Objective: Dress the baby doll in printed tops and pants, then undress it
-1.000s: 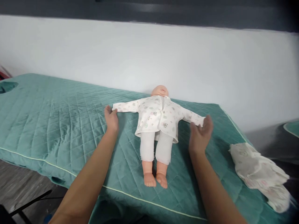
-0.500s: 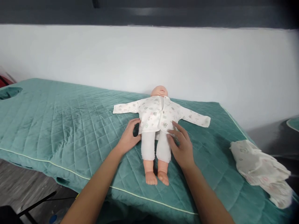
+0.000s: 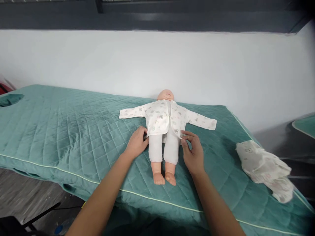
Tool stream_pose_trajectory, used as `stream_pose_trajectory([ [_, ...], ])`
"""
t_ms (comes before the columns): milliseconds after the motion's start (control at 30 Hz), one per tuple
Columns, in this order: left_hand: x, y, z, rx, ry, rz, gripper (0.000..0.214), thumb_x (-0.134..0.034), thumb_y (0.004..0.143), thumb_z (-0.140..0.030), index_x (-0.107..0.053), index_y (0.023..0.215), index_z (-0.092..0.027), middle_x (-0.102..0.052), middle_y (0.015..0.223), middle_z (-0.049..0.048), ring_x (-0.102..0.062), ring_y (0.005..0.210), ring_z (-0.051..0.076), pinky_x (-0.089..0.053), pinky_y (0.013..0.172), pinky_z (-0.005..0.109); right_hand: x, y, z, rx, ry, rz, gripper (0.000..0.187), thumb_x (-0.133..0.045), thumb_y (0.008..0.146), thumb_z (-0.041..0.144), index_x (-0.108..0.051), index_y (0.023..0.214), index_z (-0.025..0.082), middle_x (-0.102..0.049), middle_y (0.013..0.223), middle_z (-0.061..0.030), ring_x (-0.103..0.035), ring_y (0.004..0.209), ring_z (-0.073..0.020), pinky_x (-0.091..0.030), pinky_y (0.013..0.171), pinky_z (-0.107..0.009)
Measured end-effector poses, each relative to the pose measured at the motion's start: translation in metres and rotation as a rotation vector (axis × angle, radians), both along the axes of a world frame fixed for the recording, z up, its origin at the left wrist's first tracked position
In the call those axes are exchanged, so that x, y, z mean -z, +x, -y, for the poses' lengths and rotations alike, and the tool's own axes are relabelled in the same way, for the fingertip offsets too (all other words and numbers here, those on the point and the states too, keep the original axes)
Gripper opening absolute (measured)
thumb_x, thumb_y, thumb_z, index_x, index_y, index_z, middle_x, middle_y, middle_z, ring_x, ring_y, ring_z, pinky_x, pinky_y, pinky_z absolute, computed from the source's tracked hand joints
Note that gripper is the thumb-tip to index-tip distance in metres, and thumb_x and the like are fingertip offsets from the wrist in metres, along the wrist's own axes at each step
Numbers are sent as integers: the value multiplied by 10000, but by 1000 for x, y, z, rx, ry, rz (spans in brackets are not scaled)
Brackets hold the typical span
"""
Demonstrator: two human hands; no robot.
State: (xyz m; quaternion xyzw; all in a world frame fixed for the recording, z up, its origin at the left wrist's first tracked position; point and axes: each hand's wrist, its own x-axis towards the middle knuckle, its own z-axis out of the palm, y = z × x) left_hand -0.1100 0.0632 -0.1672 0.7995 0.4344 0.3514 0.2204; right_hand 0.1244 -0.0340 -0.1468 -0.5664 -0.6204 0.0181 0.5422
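Observation:
A baby doll [image 3: 164, 149] lies on its back on a teal quilted table [image 3: 61, 127], head toward the wall, arms spread. It wears a white printed shirt [image 3: 162, 118] and white pants. My left hand [image 3: 136, 144] pinches the shirt's lower left hem beside the doll's hip. My right hand [image 3: 192, 151] pinches the lower right hem on the other side. Both hands' fingers are closed on the fabric.
A crumpled white printed cloth [image 3: 264, 168] lies on the table's right end near the edge. A white wall runs behind the table. A face hole [image 3: 10, 99] shows at the far left. Dark floor and a stand leg lie below the front edge.
A second ago my hands were at the doll's sleeve ends. They came in to the shirt's bottom hem and now pinch it at both sides.

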Motion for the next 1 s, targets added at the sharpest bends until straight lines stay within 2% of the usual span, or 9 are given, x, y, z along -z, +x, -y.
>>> stream_pose_trajectory([
  [100, -2, 1, 3, -26, 42, -6, 76, -525, 897, -200, -497, 966, -219, -585, 950, 51, -570, 879, 218, -477, 814, 381, 2, -3, 1, 37, 9, -25, 44, -570, 974, 244, -610, 982, 226, -659, 1185, -102, -615, 1140, -239, -485, 999, -485],
  [300, -9, 20, 6, -92, 237, 309, 250, -543, 875, -121, -548, 1109, -208, -604, 1069, 76, -568, 1044, 219, -460, 951, 380, 3, -10, -8, 67, 1, 33, 216, -643, 926, 283, -658, 1137, 237, -638, 1139, -93, -609, 1087, -250, -542, 865, -436],
  [433, -16, 41, 8, -112, 252, 320, 150, -650, 870, -217, -609, 1014, -212, -617, 983, 50, -536, 974, 220, -428, 920, 375, 2, -14, -15, 73, -18, 27, 242, -702, 877, 325, -674, 1103, 242, -613, 1148, -85, -597, 1068, -249, -541, 845, -429],
  [500, -16, 45, 6, -138, 145, 389, 59, -646, 881, -257, -611, 887, -210, -596, 863, 23, -521, 885, 198, -421, 866, 346, 1, -15, -16, 69, -31, 30, 252, -709, 865, 323, -671, 1099, 238, -608, 1152, -87, -585, 1076, -249, -539, 832, -419],
  [533, -16, 45, 4, -158, 53, 476, 120, -628, 896, -291, -594, 818, -207, -570, 795, 9, -514, 829, 182, -421, 822, 325, 1, -15, -16, 68, -37, 25, 249, -703, 863, 310, -668, 1098, 234, -605, 1148, -88, -583, 1068, -244, -539, 814, -406],
  [700, -11, 36, -10, -206, -434, 1221, 323, -646, 855, -455, -499, 714, -204, -513, 662, -39, -531, 672, 127, -423, 675, 255, 0, -15, -14, 65, -30, -55, 145, -634, 864, 236, -667, 1004, 222, -617, 1062, -67, -590, 939, -199, -526, 743, -347],
  [767, -11, 32, -12, -197, -476, 1392, 326, -712, 788, -430, -488, 719, -203, -557, 699, -35, -572, 708, 128, -444, 698, 253, 3, -13, -14, 98, -65, -176, 89, -629, 876, 278, -665, 930, 216, -633, 949, -34, -590, 859, -176, -515, 735, -328],
  [867, -14, 30, -10, -239, -449, 1450, 360, -743, 755, -398, -446, 690, -204, -531, 670, -49, -550, 661, 106, -431, 653, 230, 7, -3, -15, 148, -120, -499, 161, -679, 851, 359, -649, 873, 202, -610, 767, 26, -560, 720, -138, -491, 704, -295],
  [1000, -13, 27, -6, -333, -395, 1455, 350, -735, 771, -387, -447, 701, -199, -495, 675, -61, -505, 635, 81, -428, 637, 212, 4, 12, -13, 99, 10, -1020, 225, -783, 717, 309, -598, 786, 200, -615, 775, 45, -559, 688, -100, -474, 641, -236],
])
